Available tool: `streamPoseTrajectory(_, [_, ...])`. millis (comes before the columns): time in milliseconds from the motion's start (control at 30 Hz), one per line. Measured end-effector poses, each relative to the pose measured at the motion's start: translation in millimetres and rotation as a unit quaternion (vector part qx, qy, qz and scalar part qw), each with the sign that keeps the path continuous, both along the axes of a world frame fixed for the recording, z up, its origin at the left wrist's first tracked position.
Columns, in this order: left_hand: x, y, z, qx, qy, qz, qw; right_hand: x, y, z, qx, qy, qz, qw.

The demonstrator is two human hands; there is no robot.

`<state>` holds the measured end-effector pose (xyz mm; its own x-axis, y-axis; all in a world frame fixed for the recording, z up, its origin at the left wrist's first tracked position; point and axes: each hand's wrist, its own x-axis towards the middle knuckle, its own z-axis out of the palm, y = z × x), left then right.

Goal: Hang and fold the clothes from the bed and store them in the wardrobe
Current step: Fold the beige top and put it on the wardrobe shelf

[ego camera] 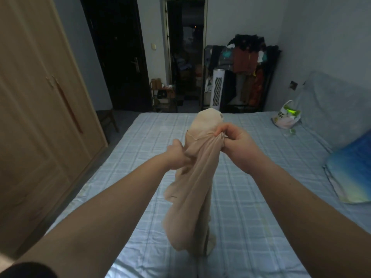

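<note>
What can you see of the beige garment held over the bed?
The beige garment is thin, slightly sheer, stretchy-looking fabric, maybe tights. The left hand bunches one side; the right hand pinches a seamed edge. A paler fold bulges above the hands, and the rest hangs crumpled over the blue checked bed. Whether its lower end touches the sheet is unclear.

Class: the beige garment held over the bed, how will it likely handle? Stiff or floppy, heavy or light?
Probably very floppy: the beige garment hangs in limp folds below the left hand and right hand gripping its top. Likely light: it looks thin, almost sheer, and bunches small where gripped. Possibly snag-prone, given that fine fabric.
</note>
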<state>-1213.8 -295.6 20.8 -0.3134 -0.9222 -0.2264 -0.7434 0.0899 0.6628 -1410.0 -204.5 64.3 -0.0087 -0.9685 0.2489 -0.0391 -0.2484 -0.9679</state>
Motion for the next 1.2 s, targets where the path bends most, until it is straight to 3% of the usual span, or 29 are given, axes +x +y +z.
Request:
streamPoseTrajectory(133, [-11.1,-1.8,-8.2,0.004,0.111,-0.034,0.993,-20.3,5.8,-5.7,0.017,-0.054,0.004,0.998])
streamPoseTrajectory(267, [-11.8,-2.5,-3.6,-0.016,0.166,-0.023,0.986,-52.4,0.2,-29.0,0.046,-0.017,-0.137,0.989])
streamPoseTrajectory(400, [-11.8,-3.6,21.8,-0.075,0.173,-0.027,0.982,-73.4,-2.3,-51.7,0.116,0.169,-0.200,0.958])
streamPoseTrajectory(500, [-16.2,-4.4,40.3,-0.098,0.166,-0.051,0.980,-63.9,-0.5,-45.6,0.138,0.250,-0.207,0.936])
streamPoseTrajectory(567, [-19.6,-4.1,50.9,-0.111,0.160,-0.056,0.979,-54.9,-0.8,-32.6,0.142,0.331,-0.242,0.901])
streamPoseTrajectory(633, [-23.2,-3.0,60.3,-0.122,0.169,-0.068,0.976,-46.0,-3.3,-19.6,0.107,0.403,-0.270,0.868])
streamPoseTrajectory(667, [-24.6,-1.6,64.7,-0.122,0.171,-0.077,0.975,-40.1,-3.9,-12.3,0.065,0.417,-0.264,0.868])
streamPoseTrajectory(733, [-26.4,3.2,73.5,-0.125,0.162,-0.097,0.974,-25.9,-5.4,1.6,-0.019,0.405,-0.210,0.890])
streamPoseTrajectory(833, [-27.1,10.9,83.6,-0.154,0.142,-0.121,0.970,-10.0,-12.2,11.5,-0.061,0.397,-0.135,0.906])
streamPoseTrajectory(1000, [-20.3,13.4,87.0,-0.187,0.136,-0.063,0.971,-5.3,-23.7,10.2,-0.054,0.372,-0.180,0.909])
streamPoseTrajectory(1200, [-7.6,7.4,72.8,-0.167,0.000,-0.013,0.986,-13.4,-28.4,18.4,-0.099,0.404,-0.226,0.881])
